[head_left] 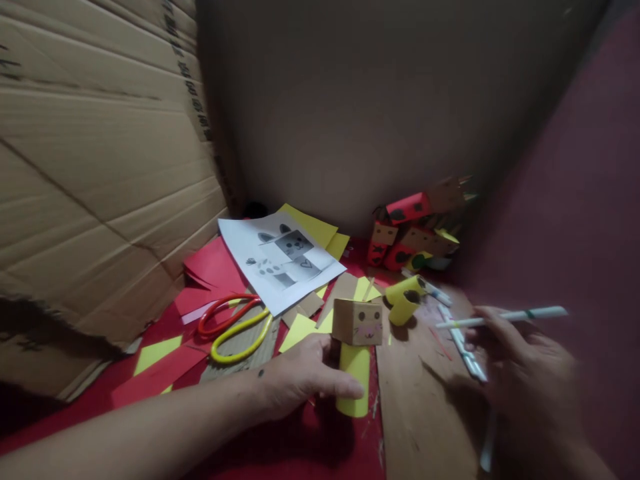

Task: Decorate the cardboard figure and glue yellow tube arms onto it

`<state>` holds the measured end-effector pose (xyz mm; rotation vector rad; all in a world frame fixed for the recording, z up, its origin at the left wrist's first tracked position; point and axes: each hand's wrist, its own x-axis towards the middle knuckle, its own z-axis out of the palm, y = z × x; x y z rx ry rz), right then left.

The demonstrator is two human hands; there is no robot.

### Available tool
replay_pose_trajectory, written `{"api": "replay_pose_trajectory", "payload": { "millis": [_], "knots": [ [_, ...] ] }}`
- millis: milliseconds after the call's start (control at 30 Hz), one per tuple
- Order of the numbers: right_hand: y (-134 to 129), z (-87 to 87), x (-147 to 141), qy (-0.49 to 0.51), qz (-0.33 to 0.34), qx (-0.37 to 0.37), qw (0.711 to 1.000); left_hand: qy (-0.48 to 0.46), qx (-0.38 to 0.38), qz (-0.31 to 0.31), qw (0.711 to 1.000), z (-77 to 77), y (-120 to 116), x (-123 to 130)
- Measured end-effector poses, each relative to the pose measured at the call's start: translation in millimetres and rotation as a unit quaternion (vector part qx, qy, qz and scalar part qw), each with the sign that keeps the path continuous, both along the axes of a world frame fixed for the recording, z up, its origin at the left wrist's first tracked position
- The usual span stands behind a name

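My left hand (313,373) grips the yellow paper tube body of a small cardboard figure (354,381), its thumb across the front. The figure stands upright, with a box-shaped cardboard head (357,322) on which eyes, whiskers and pink cheeks are drawn. Over on the right, my right hand (525,360) is closed around a white marker (507,318), held nearly level and apart from the figure. Both hands are slightly blurred. Just behind the figure, two short yellow paper rolls (404,308) rest on the cardboard.
Scissors with red and yellow handles (243,330) lie left of the figure. Behind them is a printed sheet (285,257) with an animal picture. Several finished red-bodied figures (407,233) are piled at the back. More markers (463,347) lie near my right hand. A tall cardboard panel (105,147) stands left.
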<state>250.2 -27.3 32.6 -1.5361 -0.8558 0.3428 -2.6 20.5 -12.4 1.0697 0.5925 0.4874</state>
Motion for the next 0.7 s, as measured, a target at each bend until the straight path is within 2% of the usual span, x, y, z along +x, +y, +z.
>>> {"api": "replay_pose_trajectory", "payload": {
  "millis": [133, 267, 500, 700],
  "knots": [
    [10.6, -15.8, 13.5, 0.091, 0.009, 0.043, 0.995, -0.002, -0.001, -0.003, 1.000, -2.5, 1.3, -1.3],
    [13.9, -29.2, 25.4, 0.147, 0.051, 0.042, 0.987, 0.016, 0.010, -0.008, 1.000, -5.0, 2.6, -2.6],
    [12.4, -21.9, 22.2, 0.211, 0.041, 0.122, 0.969, 0.039, 0.041, 0.011, 0.998, 1.5, 0.8, -2.3],
    [10.8, -17.0, 15.6, 0.256, 0.077, 0.133, 0.954, 0.017, 0.033, 0.026, 0.999, 2.4, 0.4, -1.2]
  ]
}}
